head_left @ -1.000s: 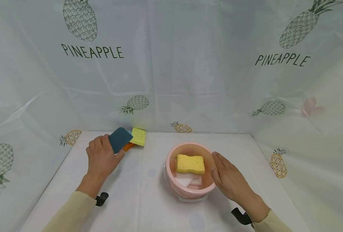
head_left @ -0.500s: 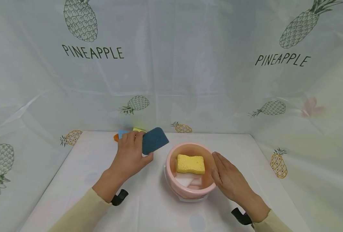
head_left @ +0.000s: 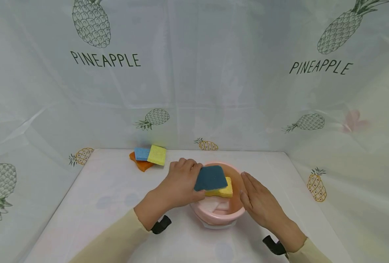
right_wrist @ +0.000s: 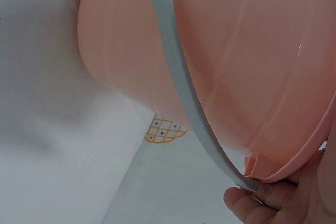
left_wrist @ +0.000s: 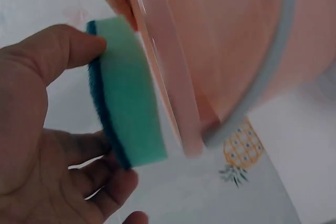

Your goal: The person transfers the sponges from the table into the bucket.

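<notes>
My left hand [head_left: 181,182] pinches a sponge between thumb and fingers. The sponge has a dark teal scouring face [head_left: 211,178] and a light green body [left_wrist: 130,95]. It is tilted over the pink bucket [head_left: 221,219], close to the rim in the left wrist view. My right hand [head_left: 263,201] holds the bucket's right rim, its fingers beside the grey handle [right_wrist: 181,77] where that joins the rim. Within the bucket lie a yellow sponge [head_left: 229,190], partly hidden by the held one, and white and pale pink pieces [head_left: 211,204].
At the back left of the white table [head_left: 92,204], a blue sponge [head_left: 142,154] and a lime-yellow one [head_left: 157,155] rest against an orange piece [head_left: 141,165]. A pineapple-printed sheet [head_left: 194,73] rises behind and at the sides.
My left hand has carried the teal-and-green sponge rightward from the back-left pile to over the bucket. The blue, yellow and orange pieces are back in view. The right hand keeps its place.
</notes>
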`<state>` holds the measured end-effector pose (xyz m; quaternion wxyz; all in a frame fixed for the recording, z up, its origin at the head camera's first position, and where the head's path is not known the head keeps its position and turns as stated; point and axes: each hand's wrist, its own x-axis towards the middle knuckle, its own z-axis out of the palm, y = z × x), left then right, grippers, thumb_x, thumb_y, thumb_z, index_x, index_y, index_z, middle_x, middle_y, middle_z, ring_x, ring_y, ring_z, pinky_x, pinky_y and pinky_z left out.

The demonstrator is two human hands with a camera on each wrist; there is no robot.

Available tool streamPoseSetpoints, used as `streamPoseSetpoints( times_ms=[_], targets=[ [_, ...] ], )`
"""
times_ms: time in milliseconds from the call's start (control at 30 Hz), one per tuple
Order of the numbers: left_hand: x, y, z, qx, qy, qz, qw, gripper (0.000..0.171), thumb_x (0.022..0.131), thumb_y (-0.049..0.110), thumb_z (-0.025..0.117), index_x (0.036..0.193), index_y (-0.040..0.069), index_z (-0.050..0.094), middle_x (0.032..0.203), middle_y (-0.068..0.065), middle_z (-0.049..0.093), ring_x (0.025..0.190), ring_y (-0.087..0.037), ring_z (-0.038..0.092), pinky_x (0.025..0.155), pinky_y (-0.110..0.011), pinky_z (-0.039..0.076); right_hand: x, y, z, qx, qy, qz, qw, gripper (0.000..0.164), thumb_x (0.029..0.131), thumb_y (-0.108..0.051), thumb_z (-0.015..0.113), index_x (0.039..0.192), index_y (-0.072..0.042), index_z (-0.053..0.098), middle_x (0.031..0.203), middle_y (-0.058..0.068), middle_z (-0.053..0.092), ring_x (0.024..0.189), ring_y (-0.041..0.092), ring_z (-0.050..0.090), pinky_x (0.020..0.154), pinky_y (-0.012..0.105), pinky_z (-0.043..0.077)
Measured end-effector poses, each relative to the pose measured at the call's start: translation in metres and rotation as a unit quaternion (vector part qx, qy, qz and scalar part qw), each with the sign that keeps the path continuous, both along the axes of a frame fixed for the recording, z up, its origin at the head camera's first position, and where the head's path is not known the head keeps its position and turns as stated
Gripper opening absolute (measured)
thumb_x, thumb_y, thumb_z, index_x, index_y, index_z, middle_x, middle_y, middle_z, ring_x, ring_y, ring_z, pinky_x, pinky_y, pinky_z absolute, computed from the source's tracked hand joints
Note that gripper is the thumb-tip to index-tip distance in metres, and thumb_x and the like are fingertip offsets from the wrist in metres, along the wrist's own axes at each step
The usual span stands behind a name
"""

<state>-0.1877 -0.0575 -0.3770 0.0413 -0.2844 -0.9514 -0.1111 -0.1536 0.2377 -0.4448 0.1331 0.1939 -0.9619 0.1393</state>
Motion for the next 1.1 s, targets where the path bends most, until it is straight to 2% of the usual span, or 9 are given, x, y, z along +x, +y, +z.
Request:
streamPoseSetpoints(
  times_ms=[133,267,467,667,867,1000,1100],
  targets=[
    [0.003,0.015,0.000,-0.045,-0.040,-0.039,0.9974,0.075,0.089,0.058,0.073,0.144,0.008,0.059,0.139,-0.008,0.060,0.120,-0.025,0.050,0.102,-0.053,0.039,0.000,0.000,0.000,-0.003,0.001,0.003,1.000,0.056,0.111,-0.025,0.049,0.156,0.007,0.041,0.160,0.024,0.047,0.145,0.043,0.050,0.112,0.059,0.045],
    [0.006,0.025,0.003,-0.071,-0.076,-0.064,0.9925,0.071,0.089,0.058,0.073,0.142,0.012,0.063,0.141,-0.003,0.060,0.117,-0.021,0.048,0.100,-0.050,0.039,0.000,-0.001,0.000,0.001,0.001,0.003,1.000,0.057,0.110,-0.024,0.052,0.157,0.007,0.041,0.160,0.025,0.047,0.145,0.043,0.050,0.112,0.059,0.046],
    [0.006,0.030,0.002,-0.086,-0.096,-0.083,0.9882,0.063,0.090,0.053,0.072,0.138,0.013,0.067,0.136,-0.001,0.062,0.119,-0.019,0.048,0.098,-0.048,0.039,0.001,-0.001,0.001,0.001,0.000,0.001,1.000,0.057,0.111,-0.025,0.050,0.156,0.007,0.041,0.160,0.025,0.047,0.144,0.043,0.050,0.112,0.060,0.046],
    [0.004,0.033,-0.001,-0.083,-0.098,-0.080,0.9884,0.067,0.089,0.053,0.075,0.141,0.015,0.064,0.136,0.000,0.062,0.122,-0.018,0.048,0.100,-0.048,0.039,0.001,-0.001,0.001,0.002,-0.002,-0.002,1.000,0.057,0.111,-0.026,0.050,0.157,0.007,0.041,0.160,0.025,0.047,0.144,0.043,0.050,0.112,0.060,0.046],
    [0.002,0.037,-0.004,-0.057,-0.088,-0.078,0.9915,0.073,0.085,0.053,0.083,0.143,0.016,0.059,0.139,0.001,0.058,0.125,-0.019,0.047,0.097,-0.045,0.040,0.001,0.000,0.000,-0.001,0.003,0.001,1.000,0.057,0.111,-0.026,0.050,0.156,0.007,0.041,0.159,0.025,0.047,0.144,0.043,0.051,0.111,0.059,0.047],
    [0.002,0.038,-0.007,-0.048,-0.085,-0.073,0.9925,0.078,0.081,0.054,0.088,0.142,0.016,0.060,0.140,0.001,0.058,0.126,-0.020,0.048,0.097,-0.044,0.040,0.001,-0.001,0.000,-0.004,-0.004,-0.005,1.000,0.058,0.111,-0.027,0.050,0.157,0.006,0.041,0.160,0.025,0.047,0.144,0.044,0.051,0.111,0.060,0.046],
    [0.001,0.038,-0.010,-0.050,-0.081,-0.072,0.9928,0.075,0.080,0.054,0.089,0.139,0.016,0.062,0.135,0.001,0.059,0.124,-0.019,0.049,0.095,-0.043,0.040,0.001,-0.001,0.000,-0.002,-0.010,-0.011,1.000,0.058,0.111,-0.027,0.051,0.158,0.006,0.040,0.160,0.025,0.047,0.144,0.044,0.050,0.112,0.061,0.045]
  ],
)
